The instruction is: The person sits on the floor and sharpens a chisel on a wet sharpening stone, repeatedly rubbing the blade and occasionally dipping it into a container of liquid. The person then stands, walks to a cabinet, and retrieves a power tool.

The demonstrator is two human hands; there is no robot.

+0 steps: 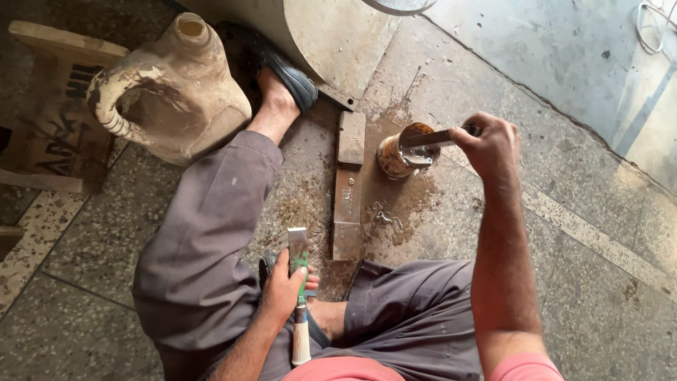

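Left hand (285,282) fingers wrapped tight round a chisel (299,282), right hand (490,144) fingers clamped on a metal strip (430,138) over a rusty can (398,152) on the floor (564,233), beside a steel bar (348,187)

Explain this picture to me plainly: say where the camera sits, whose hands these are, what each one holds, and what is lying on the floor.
There is one picture, taken by a camera worn on a person's head and looking down at their own lap and hands. The person sits low on a stone floor, legs spread. The left hand grips a flat chisel-like tool with a pale wooden handle, blade pointing up. The right hand holds a thin flat blade across the mouth of a small rusty tin. Between the legs lie metal bars end to end, amid brown stains. At upper left stands a dirty plastic jug beside a wooden stool. A large metal sheet lies near the left foot.
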